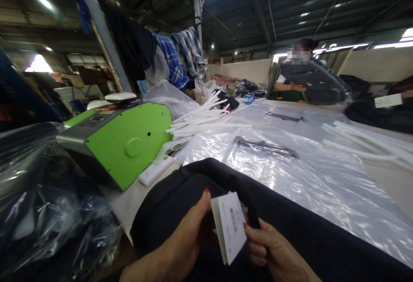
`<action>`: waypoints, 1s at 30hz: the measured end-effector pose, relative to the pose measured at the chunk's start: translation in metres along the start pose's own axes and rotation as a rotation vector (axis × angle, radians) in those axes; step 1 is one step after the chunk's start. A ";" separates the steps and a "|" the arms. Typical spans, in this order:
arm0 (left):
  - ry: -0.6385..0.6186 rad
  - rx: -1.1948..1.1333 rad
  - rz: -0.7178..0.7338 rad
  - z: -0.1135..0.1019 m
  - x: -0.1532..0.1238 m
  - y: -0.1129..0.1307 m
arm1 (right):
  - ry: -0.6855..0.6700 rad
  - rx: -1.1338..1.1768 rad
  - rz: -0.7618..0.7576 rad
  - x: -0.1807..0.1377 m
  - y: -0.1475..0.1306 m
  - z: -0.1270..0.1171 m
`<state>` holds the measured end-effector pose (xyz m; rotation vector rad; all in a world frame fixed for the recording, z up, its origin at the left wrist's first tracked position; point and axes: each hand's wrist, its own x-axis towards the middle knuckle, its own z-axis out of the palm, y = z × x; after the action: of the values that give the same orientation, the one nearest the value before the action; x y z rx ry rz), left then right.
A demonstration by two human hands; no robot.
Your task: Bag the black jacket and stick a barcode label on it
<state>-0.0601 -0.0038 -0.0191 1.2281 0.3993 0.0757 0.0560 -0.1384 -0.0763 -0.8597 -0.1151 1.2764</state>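
Observation:
A folded white paper tag (pixel 229 226) with a printed barcode stands tilted over a dark garment (pixel 174 196) spread across the table in front of me. My right hand (pixel 274 243) is closed, its thumb and index finger pinching the tag's right edge beside a narrow black strap (pixel 251 213). At the tag's left side is my left hand (pixel 183 241), thumb stretched upward near the top corner. The other left fingers are mostly hidden behind the tag and in shadow, so their grip is unclear.
A green and grey machine (pixel 132 144) stands at left, a white handheld device (pixel 155 170) beside it. Clear plastic bags (pixel 309 179) cover the table; white strips (pixel 200 118) lie behind. Plastic-wrapped dark goods (pixel 48 213) fill the near left. A co-worker (pixel 295 80) handles a bagged garment opposite.

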 end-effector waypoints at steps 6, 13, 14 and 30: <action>0.077 0.146 0.038 0.013 -0.004 -0.009 | 0.077 -0.257 -0.042 -0.002 0.005 0.006; 0.130 0.335 -0.060 -0.001 0.000 0.004 | 0.465 -0.567 -0.248 -0.001 0.007 0.003; 0.091 0.388 -0.052 -0.002 -0.001 0.007 | 0.477 -0.577 -0.222 0.001 0.008 0.003; -0.177 2.069 0.791 -0.030 -0.004 -0.014 | 0.204 -0.412 0.070 0.002 0.017 0.011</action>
<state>-0.0760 0.0176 -0.0394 3.3476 -0.4350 0.2528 0.0378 -0.1304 -0.0799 -1.3524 -0.1912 1.2411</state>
